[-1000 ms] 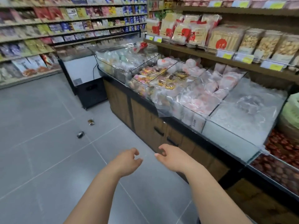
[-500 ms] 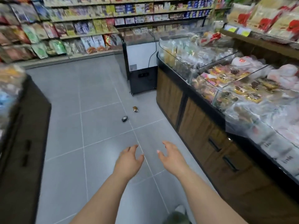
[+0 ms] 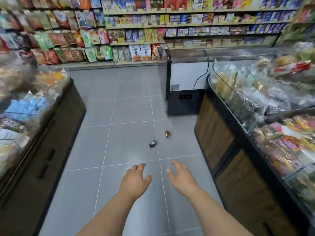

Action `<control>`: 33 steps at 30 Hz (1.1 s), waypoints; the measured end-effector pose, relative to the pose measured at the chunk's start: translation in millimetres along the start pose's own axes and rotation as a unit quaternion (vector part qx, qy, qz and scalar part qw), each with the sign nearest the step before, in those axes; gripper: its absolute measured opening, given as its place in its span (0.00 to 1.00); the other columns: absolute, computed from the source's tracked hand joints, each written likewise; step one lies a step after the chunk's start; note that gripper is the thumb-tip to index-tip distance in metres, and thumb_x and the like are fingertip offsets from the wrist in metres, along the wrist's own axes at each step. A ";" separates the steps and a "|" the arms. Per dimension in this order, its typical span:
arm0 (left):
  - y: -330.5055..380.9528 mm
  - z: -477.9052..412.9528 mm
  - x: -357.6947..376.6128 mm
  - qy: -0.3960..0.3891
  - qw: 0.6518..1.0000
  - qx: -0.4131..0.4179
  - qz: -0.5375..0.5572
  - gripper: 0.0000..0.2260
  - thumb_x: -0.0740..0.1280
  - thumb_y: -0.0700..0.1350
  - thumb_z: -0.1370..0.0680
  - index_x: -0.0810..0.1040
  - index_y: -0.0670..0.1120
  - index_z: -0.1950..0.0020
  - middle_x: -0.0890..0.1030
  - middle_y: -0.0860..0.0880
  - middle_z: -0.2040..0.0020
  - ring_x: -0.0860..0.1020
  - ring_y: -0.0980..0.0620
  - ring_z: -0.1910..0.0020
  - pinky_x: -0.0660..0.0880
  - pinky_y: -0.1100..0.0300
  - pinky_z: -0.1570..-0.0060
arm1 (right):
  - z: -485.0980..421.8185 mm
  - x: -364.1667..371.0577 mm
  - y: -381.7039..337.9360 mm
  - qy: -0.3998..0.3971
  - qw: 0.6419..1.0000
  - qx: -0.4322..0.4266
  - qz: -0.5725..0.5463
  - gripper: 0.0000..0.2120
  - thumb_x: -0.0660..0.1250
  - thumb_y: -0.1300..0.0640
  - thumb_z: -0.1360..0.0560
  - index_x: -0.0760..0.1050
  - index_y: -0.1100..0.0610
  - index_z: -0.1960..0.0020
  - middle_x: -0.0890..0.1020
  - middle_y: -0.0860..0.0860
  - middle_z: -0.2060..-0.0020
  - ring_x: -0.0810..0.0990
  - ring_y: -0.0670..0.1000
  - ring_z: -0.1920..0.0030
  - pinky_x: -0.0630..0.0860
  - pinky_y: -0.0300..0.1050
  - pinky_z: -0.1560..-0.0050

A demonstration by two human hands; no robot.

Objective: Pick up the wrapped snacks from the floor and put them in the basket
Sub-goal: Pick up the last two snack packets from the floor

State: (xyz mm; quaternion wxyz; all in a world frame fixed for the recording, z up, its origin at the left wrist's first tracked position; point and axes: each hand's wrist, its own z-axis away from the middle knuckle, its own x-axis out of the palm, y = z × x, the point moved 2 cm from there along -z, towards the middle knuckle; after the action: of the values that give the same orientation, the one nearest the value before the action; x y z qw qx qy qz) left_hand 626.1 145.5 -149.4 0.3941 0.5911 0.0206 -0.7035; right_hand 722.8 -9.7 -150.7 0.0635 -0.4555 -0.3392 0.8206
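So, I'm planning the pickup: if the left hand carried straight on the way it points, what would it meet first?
Probably the dark wrapped snack on the floor; nothing lies between it and the left hand. The hand's height above the floor is unclear.

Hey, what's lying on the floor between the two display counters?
Two wrapped snacks lie apart: a dark snack and a brown snack, on the grey floor. The forearms cover some tiles; anything beneath them is hidden.
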 end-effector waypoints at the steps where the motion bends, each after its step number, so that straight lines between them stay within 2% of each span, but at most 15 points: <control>1: 5.6 -14.6 -2.9 0.005 1.000 0.000 -0.003 0.25 0.58 0.55 0.21 0.60 0.51 0.25 0.65 0.50 0.27 0.62 0.49 0.29 0.63 0.56 0.33 | -16.3 -7.9 -2.1 0.000 1.000 -0.003 0.000 0.26 0.58 0.47 0.20 0.59 0.56 0.26 0.65 0.55 0.28 0.62 0.55 0.28 0.58 0.43 0.30; 11: 17.6 -181.4 -39.2 0.019 1.000 0.014 -0.017 0.26 0.58 0.55 0.21 0.59 0.50 0.24 0.64 0.50 0.27 0.62 0.48 0.29 0.63 0.56 0.32 | -178.8 -38.4 -43.7 -0.011 1.000 -0.007 0.014 0.26 0.58 0.47 0.20 0.60 0.56 0.26 0.66 0.56 0.30 0.65 0.57 0.30 0.61 0.45 0.30; 21: 6.2 -355.1 -88.5 -0.026 0.995 0.050 -0.081 0.26 0.57 0.56 0.21 0.58 0.52 0.24 0.62 0.49 0.26 0.60 0.47 0.28 0.62 0.55 0.32 | -334.8 -67.9 -88.4 0.012 0.998 0.055 0.008 0.25 0.59 0.48 0.20 0.61 0.56 0.27 0.65 0.58 0.30 0.66 0.58 0.31 0.61 0.43 0.32; 28: 31.1 -448.4 -92.6 -0.052 0.992 0.046 -0.108 0.26 0.57 0.56 0.21 0.56 0.52 0.24 0.59 0.48 0.25 0.57 0.47 0.26 0.60 0.55 0.31 | -425.9 -100.2 -79.0 0.009 0.996 0.085 -0.006 0.26 0.60 0.48 0.21 0.60 0.54 0.26 0.64 0.57 0.31 0.67 0.57 0.32 0.61 0.45 0.31; 33: 60.2 -524.5 -80.0 -0.066 0.992 0.004 -0.108 0.27 0.56 0.57 0.21 0.55 0.52 0.23 0.58 0.48 0.24 0.56 0.46 0.26 0.59 0.53 0.29 | -516.6 -133.5 -55.6 -0.012 0.996 0.086 -0.001 0.25 0.60 0.47 0.21 0.60 0.53 0.26 0.64 0.55 0.31 0.65 0.57 0.31 0.62 0.47 0.31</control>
State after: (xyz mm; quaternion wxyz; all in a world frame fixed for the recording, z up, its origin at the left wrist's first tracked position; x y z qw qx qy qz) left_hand 1087.9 406.0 -212.8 0.3135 0.5395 0.0557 -0.7794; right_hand 1196.9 235.2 -205.8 0.0991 -0.4382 -0.2680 0.8523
